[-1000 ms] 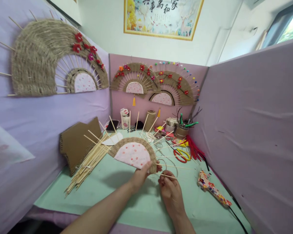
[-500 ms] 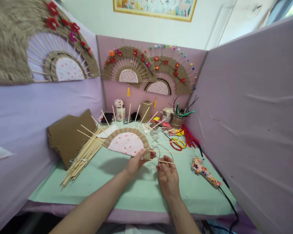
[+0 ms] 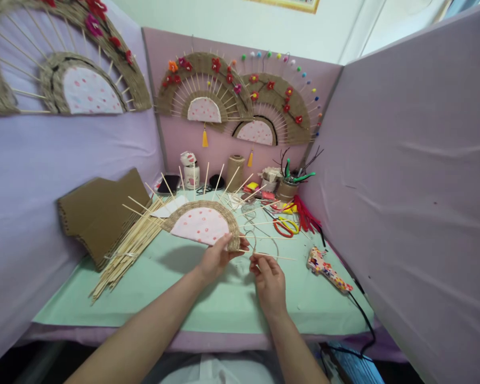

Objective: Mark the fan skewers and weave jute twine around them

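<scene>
Left hand (image 3: 217, 257): fan (image 3: 200, 226) gripped, fingers (image 3: 244, 245) partly hidden
Right hand (image 3: 269, 277): twine (image 3: 277, 247) pinched, contact obscured
Framed picture (image 3: 294, 4): mostly cut off

- Hands (image 3: 270, 281): bare, as are the wrists (image 3: 279, 316)
- Forearms (image 3: 156, 320): bare down to the view's edge
- Clothing (image 3: 240, 372): whitish, with a paler strip (image 3: 208, 369)

Two flowered fans (image 3: 300, 127) light up the pink partition (image 3: 180, 141), yellow tassels (image 3: 205, 138) dangling below!
And down on the table (image 3: 320, 314), brown cardboard (image 3: 104, 213) out left, dark phone (image 3: 168, 184) near a white jar (image 3: 191, 177), scissors (image 3: 278, 219) beside red strands (image 3: 306, 215), and over right, a flower-patterned glue gun (image 3: 328, 270), black cord (image 3: 365, 316) trailing off the edge
</scene>
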Available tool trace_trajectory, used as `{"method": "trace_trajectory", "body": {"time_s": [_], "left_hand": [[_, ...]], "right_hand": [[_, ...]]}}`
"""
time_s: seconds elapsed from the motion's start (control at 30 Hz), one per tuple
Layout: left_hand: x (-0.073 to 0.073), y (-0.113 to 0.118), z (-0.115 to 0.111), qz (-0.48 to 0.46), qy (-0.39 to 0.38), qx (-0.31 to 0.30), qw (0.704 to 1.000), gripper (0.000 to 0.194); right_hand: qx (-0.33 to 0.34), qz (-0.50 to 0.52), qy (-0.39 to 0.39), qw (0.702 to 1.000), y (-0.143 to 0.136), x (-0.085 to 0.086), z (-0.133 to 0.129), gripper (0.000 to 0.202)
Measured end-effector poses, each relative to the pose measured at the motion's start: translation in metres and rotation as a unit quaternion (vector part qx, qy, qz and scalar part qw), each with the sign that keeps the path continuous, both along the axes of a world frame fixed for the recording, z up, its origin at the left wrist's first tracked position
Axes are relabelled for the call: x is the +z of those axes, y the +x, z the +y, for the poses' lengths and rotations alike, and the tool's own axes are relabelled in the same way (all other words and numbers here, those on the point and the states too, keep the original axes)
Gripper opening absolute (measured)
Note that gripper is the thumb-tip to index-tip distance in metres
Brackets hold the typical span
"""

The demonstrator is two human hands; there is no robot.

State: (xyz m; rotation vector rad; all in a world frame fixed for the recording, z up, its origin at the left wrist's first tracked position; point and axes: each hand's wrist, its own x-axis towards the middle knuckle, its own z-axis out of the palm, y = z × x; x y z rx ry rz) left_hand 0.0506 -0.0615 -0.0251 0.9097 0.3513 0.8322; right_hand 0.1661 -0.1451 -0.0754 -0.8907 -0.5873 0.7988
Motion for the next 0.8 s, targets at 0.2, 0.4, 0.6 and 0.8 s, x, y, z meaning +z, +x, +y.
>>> {"method": "trace_trajectory", "body": {"time_s": [0.2, 0.4, 0.6, 0.8], "left_hand": [[-0.003, 0.002, -0.004, 0.029, 0.022, -0.027, 0.999, 0.03], [-0.003, 0.001, -0.004, 0.053, 0.025, -0.048, 0.997, 0.03], [0.002, -0.004, 0.003, 0.017, 0.0, -0.06, 0.998, 0.034], [0.009, -0.009, 0.006, -0.01, -0.051, -0.108, 0.993, 0.038]], "right_hand": [[-0.004, 0.014, 0.004, 1.0, 0.0, 0.001, 0.001, 0.022], [-0.022, 0.021, -0.017, 0.999, 0.002, 0.0, 0.001, 0.022], [0.005, -0.012, -0.006, 1.0, 0.001, 0.002, -0.005, 0.038], [-0.036, -0.111, -0.088, 0.989, 0.011, 0.004, -0.015, 0.026]]}}
